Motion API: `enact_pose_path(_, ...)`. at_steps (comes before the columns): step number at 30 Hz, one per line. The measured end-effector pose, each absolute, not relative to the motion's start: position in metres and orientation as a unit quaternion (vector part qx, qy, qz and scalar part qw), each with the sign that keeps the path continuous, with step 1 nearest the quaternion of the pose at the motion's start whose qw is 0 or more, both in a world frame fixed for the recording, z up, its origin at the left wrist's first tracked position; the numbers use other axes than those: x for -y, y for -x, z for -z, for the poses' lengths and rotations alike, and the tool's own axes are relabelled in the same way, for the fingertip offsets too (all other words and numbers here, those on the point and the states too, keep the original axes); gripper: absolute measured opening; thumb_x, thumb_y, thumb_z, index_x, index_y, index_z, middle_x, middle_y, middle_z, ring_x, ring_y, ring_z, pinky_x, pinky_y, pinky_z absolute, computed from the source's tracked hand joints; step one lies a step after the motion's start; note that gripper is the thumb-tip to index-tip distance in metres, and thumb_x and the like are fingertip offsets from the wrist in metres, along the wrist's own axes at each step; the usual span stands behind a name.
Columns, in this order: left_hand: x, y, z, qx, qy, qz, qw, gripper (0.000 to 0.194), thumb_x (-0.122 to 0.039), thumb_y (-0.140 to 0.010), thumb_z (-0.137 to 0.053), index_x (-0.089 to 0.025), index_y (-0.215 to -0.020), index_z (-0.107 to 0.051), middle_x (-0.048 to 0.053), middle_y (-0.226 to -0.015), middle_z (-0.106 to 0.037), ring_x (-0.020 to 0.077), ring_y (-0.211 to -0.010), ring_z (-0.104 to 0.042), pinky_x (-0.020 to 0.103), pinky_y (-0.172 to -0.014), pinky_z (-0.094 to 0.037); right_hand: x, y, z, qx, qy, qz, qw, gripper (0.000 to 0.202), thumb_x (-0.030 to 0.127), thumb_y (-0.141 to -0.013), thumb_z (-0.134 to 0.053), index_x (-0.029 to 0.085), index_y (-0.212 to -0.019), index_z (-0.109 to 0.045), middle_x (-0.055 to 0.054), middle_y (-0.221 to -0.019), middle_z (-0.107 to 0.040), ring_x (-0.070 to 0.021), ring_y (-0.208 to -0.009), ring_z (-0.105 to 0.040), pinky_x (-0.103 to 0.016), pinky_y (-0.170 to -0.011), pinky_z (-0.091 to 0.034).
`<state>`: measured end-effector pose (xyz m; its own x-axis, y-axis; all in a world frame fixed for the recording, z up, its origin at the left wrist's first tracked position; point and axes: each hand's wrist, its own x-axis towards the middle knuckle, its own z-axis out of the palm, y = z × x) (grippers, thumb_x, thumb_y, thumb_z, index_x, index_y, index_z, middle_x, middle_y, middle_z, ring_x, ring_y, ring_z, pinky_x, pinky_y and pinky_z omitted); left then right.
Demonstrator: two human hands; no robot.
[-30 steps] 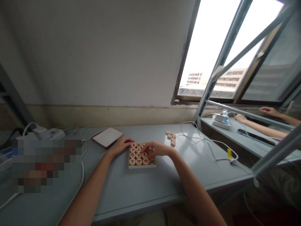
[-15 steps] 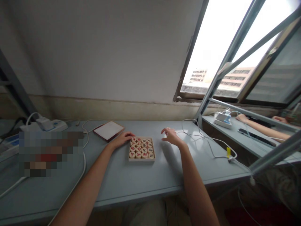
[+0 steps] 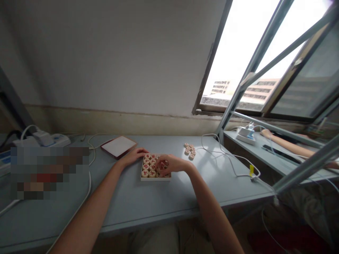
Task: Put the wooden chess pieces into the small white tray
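Note:
A shallow white box on the desk holds rows of round Chinese chess pieces with red and dark characters. My left hand lies at the box's far left corner, fingers stretched out and touching its edge. Over the right half of the box is my right hand, its thumb and fingers curled down around a Chinese chess piece; it hides several others. To the right of the box sits a small group of loose Chinese chess pieces.
A box lid with a white face and dark red rim lies behind my left hand. White cables cross the desk on the right, and a power strip stands at the left. Beyond the metal frame, another person's arm rests on a neighbouring desk.
My right hand has moved left from beside the box onto its pieces, its fingers now curled downward. The loose group it covered is now visible. My left hand stays at the box corner.

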<state>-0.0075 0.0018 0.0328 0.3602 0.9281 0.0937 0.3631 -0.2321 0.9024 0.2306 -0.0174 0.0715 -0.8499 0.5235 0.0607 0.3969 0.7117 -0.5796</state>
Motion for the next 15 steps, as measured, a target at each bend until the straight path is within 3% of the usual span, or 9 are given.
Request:
enact_pose_path(3,-0.002,0.008,-0.032,-0.455,-0.708,-0.342,0.418,0.029,-0.036,-0.067,-0.056,-0.016,-0.086,-0.064,0.005,-0.093,-0.064,0.0207,-0.093,-0.055,0.03,-0.087,-0.039,0.018,-0.233,-0.075,0.918,0.263,-0.276,0.111,0.039,0.025,-0.06,-0.07,0.024,-0.099,-0.062,0.002,-0.086,-0.061,-0.0109,-0.073,-0.052,-0.019,-0.063,-0.041)
enact_pose_path(15,-0.004,0.009,-0.027,-0.452,-0.706,-0.344,0.422,0.028,-0.035,-0.068,-0.055,-0.016,-0.086,-0.064,0.005,-0.093,-0.065,0.0212,-0.093,-0.056,0.031,-0.087,-0.038,0.007,-0.25,-0.074,0.906,0.354,-0.154,0.172,0.023,0.032,-0.067,-0.067,0.022,-0.087,-0.066,-0.002,-0.081,-0.056,-0.0132,-0.074,-0.051,-0.022,-0.068,-0.039)
